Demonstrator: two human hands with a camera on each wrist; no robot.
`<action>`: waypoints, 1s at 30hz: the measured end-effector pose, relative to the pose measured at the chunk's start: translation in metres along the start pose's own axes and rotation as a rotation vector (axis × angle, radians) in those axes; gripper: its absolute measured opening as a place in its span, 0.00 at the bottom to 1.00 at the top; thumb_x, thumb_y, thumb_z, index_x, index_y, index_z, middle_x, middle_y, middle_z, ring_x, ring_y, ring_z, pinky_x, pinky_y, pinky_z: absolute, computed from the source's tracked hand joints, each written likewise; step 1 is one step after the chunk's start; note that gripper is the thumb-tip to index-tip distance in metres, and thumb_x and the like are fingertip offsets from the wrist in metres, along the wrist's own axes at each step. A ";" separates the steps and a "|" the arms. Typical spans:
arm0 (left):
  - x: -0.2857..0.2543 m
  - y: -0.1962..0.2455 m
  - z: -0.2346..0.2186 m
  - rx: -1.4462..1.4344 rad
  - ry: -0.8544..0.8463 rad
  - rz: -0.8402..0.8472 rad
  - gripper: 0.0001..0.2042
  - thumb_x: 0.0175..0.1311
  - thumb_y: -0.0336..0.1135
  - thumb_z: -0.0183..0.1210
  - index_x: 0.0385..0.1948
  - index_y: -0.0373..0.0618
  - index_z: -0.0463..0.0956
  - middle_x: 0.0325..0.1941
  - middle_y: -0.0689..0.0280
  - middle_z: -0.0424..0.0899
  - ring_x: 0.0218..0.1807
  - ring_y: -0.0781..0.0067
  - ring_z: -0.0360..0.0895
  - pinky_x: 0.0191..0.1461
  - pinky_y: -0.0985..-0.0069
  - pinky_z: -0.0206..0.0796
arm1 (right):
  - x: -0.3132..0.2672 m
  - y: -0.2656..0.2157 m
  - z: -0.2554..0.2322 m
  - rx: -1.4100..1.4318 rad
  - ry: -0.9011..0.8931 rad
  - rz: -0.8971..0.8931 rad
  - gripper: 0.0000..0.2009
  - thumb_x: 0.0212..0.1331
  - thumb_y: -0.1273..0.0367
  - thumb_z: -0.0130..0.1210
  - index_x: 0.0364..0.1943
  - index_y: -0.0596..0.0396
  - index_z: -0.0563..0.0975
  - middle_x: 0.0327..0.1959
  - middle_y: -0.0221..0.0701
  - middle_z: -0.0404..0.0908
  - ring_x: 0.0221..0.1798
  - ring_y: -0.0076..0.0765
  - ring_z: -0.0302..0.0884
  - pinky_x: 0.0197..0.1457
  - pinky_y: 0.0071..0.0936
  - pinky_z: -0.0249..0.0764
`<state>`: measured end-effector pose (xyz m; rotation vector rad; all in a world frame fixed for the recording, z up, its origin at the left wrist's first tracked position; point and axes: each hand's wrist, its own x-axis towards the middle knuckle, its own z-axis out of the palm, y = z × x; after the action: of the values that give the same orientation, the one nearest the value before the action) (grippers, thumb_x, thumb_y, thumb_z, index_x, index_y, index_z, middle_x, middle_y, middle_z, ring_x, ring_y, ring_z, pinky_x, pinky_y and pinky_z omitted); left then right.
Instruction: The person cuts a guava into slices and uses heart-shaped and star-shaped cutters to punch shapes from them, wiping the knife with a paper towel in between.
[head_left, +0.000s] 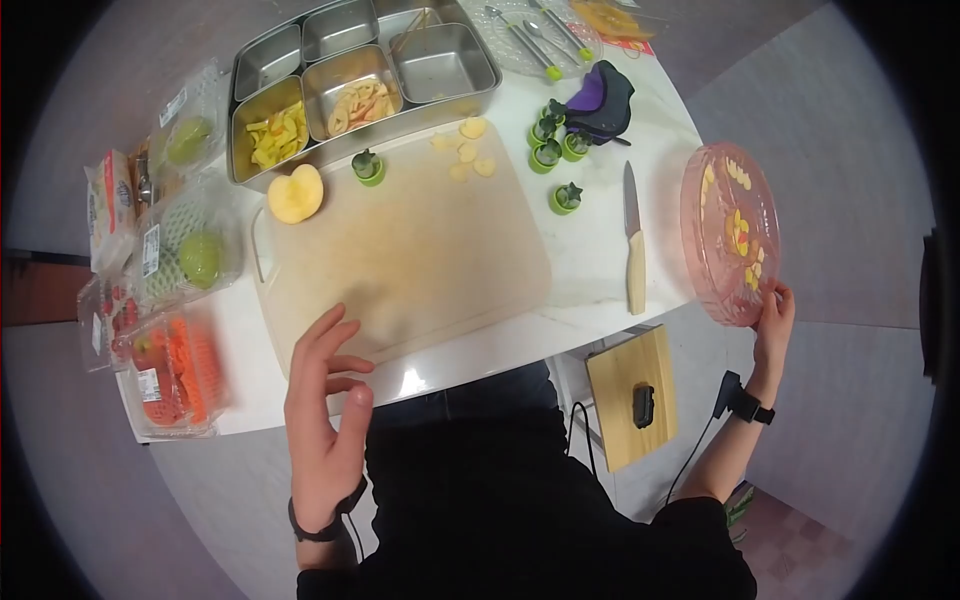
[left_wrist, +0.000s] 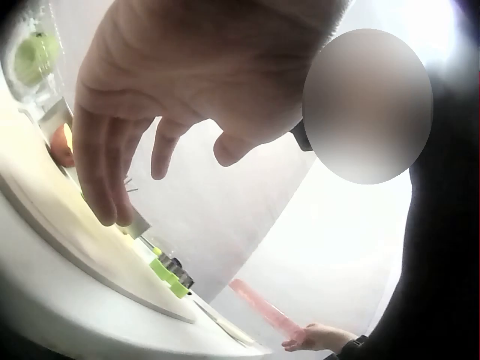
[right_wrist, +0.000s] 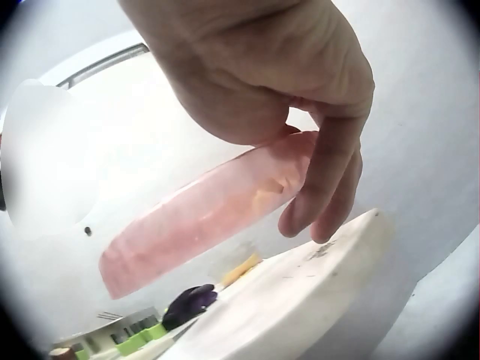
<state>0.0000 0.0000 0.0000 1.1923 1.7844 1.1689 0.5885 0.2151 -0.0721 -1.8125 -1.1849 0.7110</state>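
My right hand (head_left: 773,325) grips the near rim of a round pink translucent plate (head_left: 705,240), thumb on one side and fingers on the other. Cut fruit pieces (head_left: 741,235) lie on the plate in small groups. In the right wrist view the plate (right_wrist: 195,214) is seen edge-on, close over the table's right edge. Over the front left of the cutting board (head_left: 420,260) hovers my left hand (head_left: 325,410), its fingers loosely bent around nothing. A halved apple (head_left: 296,194), a green-rimmed cutter (head_left: 368,168) and thin fruit slices (head_left: 467,153) rest on the board.
A knife (head_left: 633,240) lies right of the board, below several green cutters (head_left: 546,152) and a purple-black pouch (head_left: 602,105). Behind stands a steel sectioned tray (head_left: 490,80) with fruit scraps. Packed fruit (head_left: 175,370) lines the left edge. A wooden stool (head_left: 610,400) stands below.
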 end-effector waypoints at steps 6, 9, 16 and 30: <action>0.001 -0.009 -0.013 0.047 0.067 -0.015 0.21 0.76 0.37 0.57 0.67 0.39 0.76 0.76 0.53 0.75 0.49 0.67 0.85 0.53 0.72 0.75 | 0.026 0.021 -0.002 -0.064 0.021 0.015 0.18 0.79 0.65 0.53 0.62 0.64 0.69 0.46 0.45 0.87 0.36 0.41 0.94 0.33 0.33 0.91; 0.002 -0.013 -0.015 0.052 0.072 -0.026 0.21 0.75 0.37 0.57 0.66 0.40 0.77 0.76 0.54 0.75 0.48 0.68 0.85 0.53 0.72 0.75 | 0.026 0.020 0.003 -0.103 0.016 0.025 0.18 0.79 0.66 0.53 0.62 0.65 0.69 0.46 0.45 0.87 0.36 0.41 0.94 0.33 0.34 0.92; 0.004 -0.018 -0.016 0.061 0.049 -0.015 0.21 0.75 0.36 0.57 0.66 0.39 0.77 0.75 0.53 0.75 0.48 0.68 0.85 0.52 0.72 0.76 | 0.030 0.029 0.013 -0.088 -0.009 0.041 0.17 0.78 0.67 0.53 0.62 0.65 0.69 0.46 0.45 0.87 0.36 0.42 0.93 0.34 0.35 0.92; 0.010 -0.024 -0.017 0.087 0.010 -0.006 0.17 0.73 0.30 0.60 0.61 0.37 0.80 0.71 0.50 0.80 0.45 0.69 0.86 0.52 0.72 0.78 | 0.023 0.031 0.038 -0.160 0.045 0.100 0.21 0.78 0.59 0.54 0.65 0.59 0.71 0.52 0.43 0.86 0.37 0.36 0.91 0.32 0.33 0.90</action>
<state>-0.0263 -0.0005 -0.0171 1.2320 1.8620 1.1049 0.5809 0.2426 -0.1185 -2.0221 -1.1561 0.6436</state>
